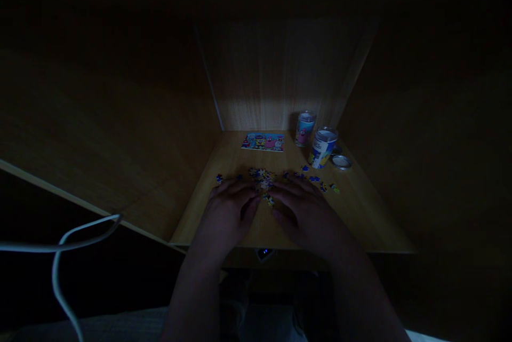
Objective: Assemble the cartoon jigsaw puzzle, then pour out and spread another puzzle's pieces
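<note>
A pile of small jigsaw puzzle pieces (262, 174) lies on the wooden surface (256, 230). My left hand (230, 206) rests at the left side of this pile, fingers stretched over the pieces and thumb apart. From the right side, my right hand (306, 208) reaches in the same way, palm down with its fingers apart. No piece is visibly gripped in either hand, though the fingertips are dim. A few loose pieces (314, 179) are scattered beyond my right hand, and one piece (219, 177) lies past my left fingers.
A colourful cartoon picture panel (263, 142) lies at the back. Two printed cans, one pink and blue (305, 129) and one blue and yellow (322, 149), stand back right beside a round lid (341, 161). Wooden walls enclose the sides. A white cable (58, 272) loops at left.
</note>
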A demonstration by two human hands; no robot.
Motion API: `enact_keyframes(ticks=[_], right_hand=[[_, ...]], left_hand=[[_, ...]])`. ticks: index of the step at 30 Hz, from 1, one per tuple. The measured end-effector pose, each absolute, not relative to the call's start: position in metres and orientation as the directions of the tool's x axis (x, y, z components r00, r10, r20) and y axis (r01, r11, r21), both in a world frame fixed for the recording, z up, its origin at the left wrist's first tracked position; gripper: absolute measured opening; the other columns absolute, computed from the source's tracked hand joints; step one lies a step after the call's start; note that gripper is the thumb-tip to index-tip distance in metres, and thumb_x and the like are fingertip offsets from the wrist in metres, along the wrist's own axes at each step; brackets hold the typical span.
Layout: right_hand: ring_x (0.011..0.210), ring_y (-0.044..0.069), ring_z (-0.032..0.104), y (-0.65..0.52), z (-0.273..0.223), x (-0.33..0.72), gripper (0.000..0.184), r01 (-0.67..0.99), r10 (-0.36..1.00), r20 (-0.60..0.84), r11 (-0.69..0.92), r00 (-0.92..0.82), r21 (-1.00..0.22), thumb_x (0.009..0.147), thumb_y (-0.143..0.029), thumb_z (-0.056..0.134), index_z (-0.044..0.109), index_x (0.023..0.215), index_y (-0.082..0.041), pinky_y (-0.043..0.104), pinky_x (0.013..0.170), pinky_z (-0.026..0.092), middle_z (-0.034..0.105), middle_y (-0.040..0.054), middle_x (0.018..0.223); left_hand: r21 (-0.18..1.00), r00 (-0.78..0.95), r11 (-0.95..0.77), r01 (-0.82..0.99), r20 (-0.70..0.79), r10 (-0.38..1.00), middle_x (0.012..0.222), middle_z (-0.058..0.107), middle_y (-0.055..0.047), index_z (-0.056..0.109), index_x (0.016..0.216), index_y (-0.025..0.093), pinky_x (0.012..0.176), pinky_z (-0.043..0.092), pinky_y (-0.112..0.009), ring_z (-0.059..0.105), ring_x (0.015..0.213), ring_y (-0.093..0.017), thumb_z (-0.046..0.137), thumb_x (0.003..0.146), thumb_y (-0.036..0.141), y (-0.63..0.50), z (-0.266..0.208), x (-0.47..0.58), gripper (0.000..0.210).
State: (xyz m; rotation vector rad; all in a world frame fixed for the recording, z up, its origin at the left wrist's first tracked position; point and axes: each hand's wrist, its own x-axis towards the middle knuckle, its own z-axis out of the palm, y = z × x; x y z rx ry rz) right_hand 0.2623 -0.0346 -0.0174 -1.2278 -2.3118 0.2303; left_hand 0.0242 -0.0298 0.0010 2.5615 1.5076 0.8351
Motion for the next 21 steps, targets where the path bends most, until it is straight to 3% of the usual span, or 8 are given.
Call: enact_keyframes(ticks=[9, 15, 21], right_hand=[[0.152, 0.03, 0.052, -0.0345, -0.0152, 0.2621, 0.041, 0.731, 0.819, 0.368, 0.565, -0.441, -0.382, 0.105, -0.036, 0.063, 0.069, 0.146, -0.03, 0.059, 0.132, 0.037, 0.065, 0.0047, 0.157], [0.157, 0.03, 0.045, -0.0343, -0.0168, 0.2623, 0.041, 0.733, 0.819, 0.367, 0.565, -0.441, -0.379, 0.106, -0.035, 0.063, 0.069, 0.146, -0.029, 0.057, 0.134, 0.035, 0.064, 0.005, 0.158], [0.153, 0.029, 0.05, -0.0345, -0.0159, 0.262, 0.039, 0.737, 0.82, 0.368, 0.563, -0.439, -0.375, 0.105, -0.035, 0.063, 0.07, 0.143, -0.027, 0.055, 0.134, 0.035, 0.066, 0.0063, 0.156]], left_hand=[[0.321, 0.355, -0.51, 0.798, 0.433, 0.829, 0.129, 0.079, -0.005, 0.079, 0.105, 0.027, 0.116, 0.049, -0.057, 0.071, 0.122, -0.03, 0.067, 0.104, 0.023, -0.0289, -0.0025, 0.0233, 0.012], [0.314, 0.37, -0.524, 0.792, 0.437, 0.82, 0.118, 0.083, -0.005, 0.08, 0.103, 0.026, 0.115, 0.051, -0.059, 0.073, 0.117, -0.03, 0.067, 0.104, 0.025, -0.0287, -0.0006, 0.0238, 0.014], [0.324, 0.36, -0.534, 0.781, 0.465, 0.809, 0.117, 0.084, -0.004, 0.08, 0.106, 0.025, 0.114, 0.052, -0.059, 0.073, 0.117, -0.031, 0.065, 0.105, 0.025, -0.0297, -0.0013, 0.024, 0.016]])
